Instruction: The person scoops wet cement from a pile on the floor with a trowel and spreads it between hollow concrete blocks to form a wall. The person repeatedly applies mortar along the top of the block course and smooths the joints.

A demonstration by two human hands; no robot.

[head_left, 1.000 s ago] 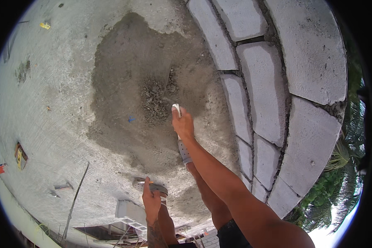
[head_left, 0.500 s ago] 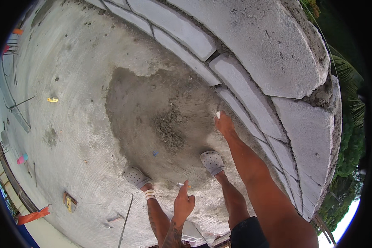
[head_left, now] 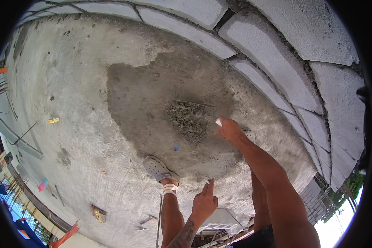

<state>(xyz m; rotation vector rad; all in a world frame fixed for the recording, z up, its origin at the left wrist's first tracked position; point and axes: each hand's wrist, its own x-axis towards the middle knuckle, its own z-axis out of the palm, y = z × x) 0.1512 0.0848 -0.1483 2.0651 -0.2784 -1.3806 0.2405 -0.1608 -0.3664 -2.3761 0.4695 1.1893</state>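
Observation:
My right hand [head_left: 231,130] is closed on the white handle of a trowel [head_left: 218,122]. The trowel's thin flat blade looks smeared grey and lies along the far side of a loose heap of wet mortar [head_left: 188,120] on the floor. Much of the blade blends into the mortar. Lower down, my left hand [head_left: 204,205] is held above the floor with a cigarette [head_left: 207,181] between its fingers. Dark damp mortar stains spread around the heap. My feet in light clogs [head_left: 159,168] stand at the near edge of the stain; my right forearm partly covers the right clog.
A block wall [head_left: 273,62] with mortar joints curves along the far and right sides. On the concrete floor [head_left: 82,136] lie a yellow piece [head_left: 53,120], a small level-like tool [head_left: 98,213], a thin rod [head_left: 159,223] and a blue scrap [head_left: 176,148]. An orange strip [head_left: 66,235] hangs lower left.
My right hand has brought the trowel from beside the wall to the mortar heap. The view has turned and shifted toward the wall's right end. My left hand still keeps the cigarette.

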